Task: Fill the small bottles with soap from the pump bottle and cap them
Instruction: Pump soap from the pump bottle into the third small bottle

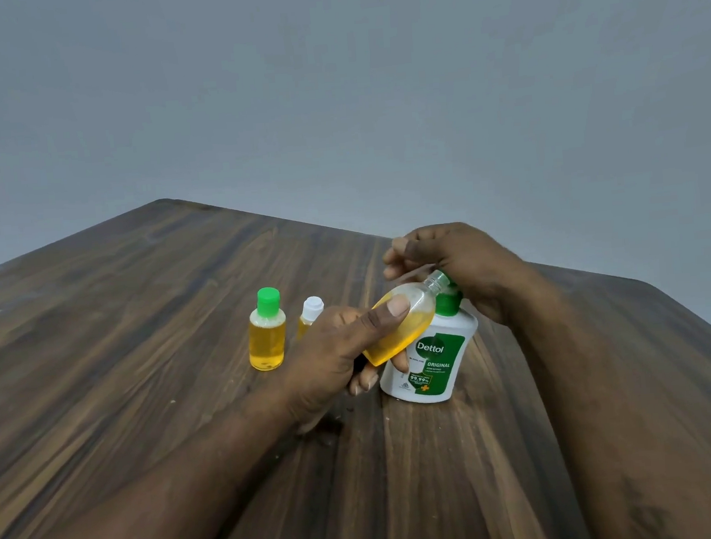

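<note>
1. Small bottle, green cap [266, 329]: upright on the counter [119, 373], well to the left of the left hand, capped, amber soap up to the shoulder.

2. Small bottle, white cap [312, 308]: upright, just behind the left hand's knuckles, which hide its lower half; amber soap shows under the cap.

3. Left hand [335, 358]: grasping the open small bottle [400, 325], thumb flat across its face and fingers curled beneath it.

4. Open small bottle: uncapped, tilted with the neck up and to the right. Its mouth sits under the right hand at the green spout of the pump bottle [431, 359]. It is partly filled with amber soap and held off the counter, in front of the pump bottle's shoulder.

5. Pump bottle: white with a green label and green collar, upright on the counter, directly below the right hand.

6. Right hand [460, 265]: laid over the pump head with bent fingers pointing left. The head is hidden, so I cannot tell whether the hand clasps it or only presses on it.
</note>
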`<action>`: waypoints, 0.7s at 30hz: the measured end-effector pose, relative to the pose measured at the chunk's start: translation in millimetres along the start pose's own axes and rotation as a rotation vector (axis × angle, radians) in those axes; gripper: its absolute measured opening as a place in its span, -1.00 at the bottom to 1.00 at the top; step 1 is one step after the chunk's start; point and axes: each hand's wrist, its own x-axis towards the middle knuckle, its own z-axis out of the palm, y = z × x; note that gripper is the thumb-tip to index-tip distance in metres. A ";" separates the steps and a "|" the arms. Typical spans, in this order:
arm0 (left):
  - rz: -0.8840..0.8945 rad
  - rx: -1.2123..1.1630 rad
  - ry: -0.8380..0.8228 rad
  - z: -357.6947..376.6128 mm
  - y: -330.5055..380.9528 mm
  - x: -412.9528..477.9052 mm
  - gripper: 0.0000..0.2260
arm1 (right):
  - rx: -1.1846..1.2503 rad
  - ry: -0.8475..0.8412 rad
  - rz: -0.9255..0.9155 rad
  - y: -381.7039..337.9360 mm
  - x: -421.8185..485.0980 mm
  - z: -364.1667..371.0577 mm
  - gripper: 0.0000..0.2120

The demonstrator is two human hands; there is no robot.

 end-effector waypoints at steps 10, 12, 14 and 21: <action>-0.027 0.015 -0.004 1.6 -0.8 1.0 -0.46 | 0.011 0.013 0.002 -1.6 -2.1 0.3 -0.72; -0.020 -0.001 -0.007 1.2 -0.7 1.7 -0.45 | -0.025 0.057 -0.059 -6.6 -3.0 -0.5 -0.68; -0.008 -0.004 -0.003 0.7 -1.2 2.0 -0.44 | -0.040 0.089 -0.120 -11.1 -3.6 -2.4 -0.62; -0.002 0.009 -0.008 -0.4 -3.1 2.2 -0.44 | 0.050 0.182 -0.162 -10.5 1.1 -5.3 -0.58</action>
